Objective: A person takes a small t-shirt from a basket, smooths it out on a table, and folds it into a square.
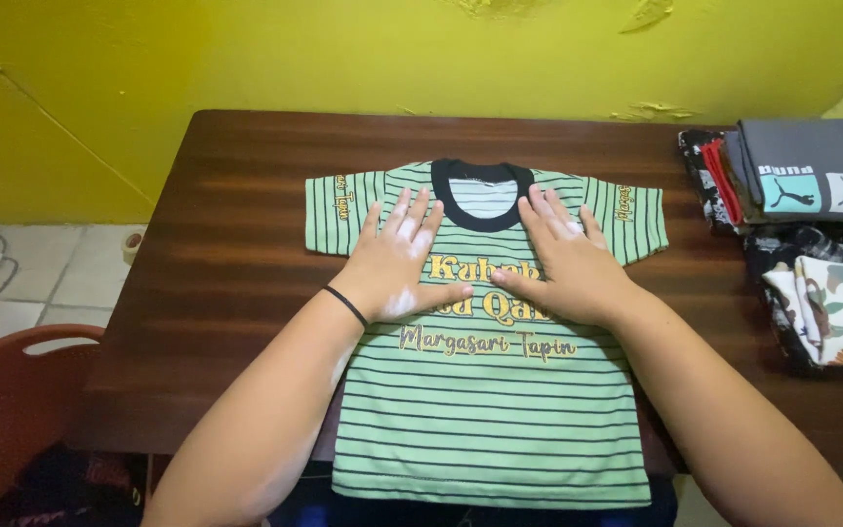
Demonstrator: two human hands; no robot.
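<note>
- The small green cotton T-shirt with thin dark stripes and a black collar (485, 390) lies flat, front up, in the middle of the dark brown wooden surface (217, 263); its hem hangs just over the near edge.
- Bare wood shows to the left of the shirt and behind its collar, up to the yellow wall (343, 59).
- To the right, the open room is narrower: a pile of folded clothes in grey, black and floral prints (812, 234) sits along the right edge, apart from the right sleeve.
- Off the left near corner, a red perforated plastic basket (12, 410) stands on the floor.
- The left hand (402, 259) lies open, palm down, on the chest of the shirt, fingers spread towards the collar; a black band circles the wrist.
- The right hand (568, 259) lies open and flat likewise, thumbs nearly meeting over the yellow print.
- Both forearms reach in from the near edge, gripping nothing.
</note>
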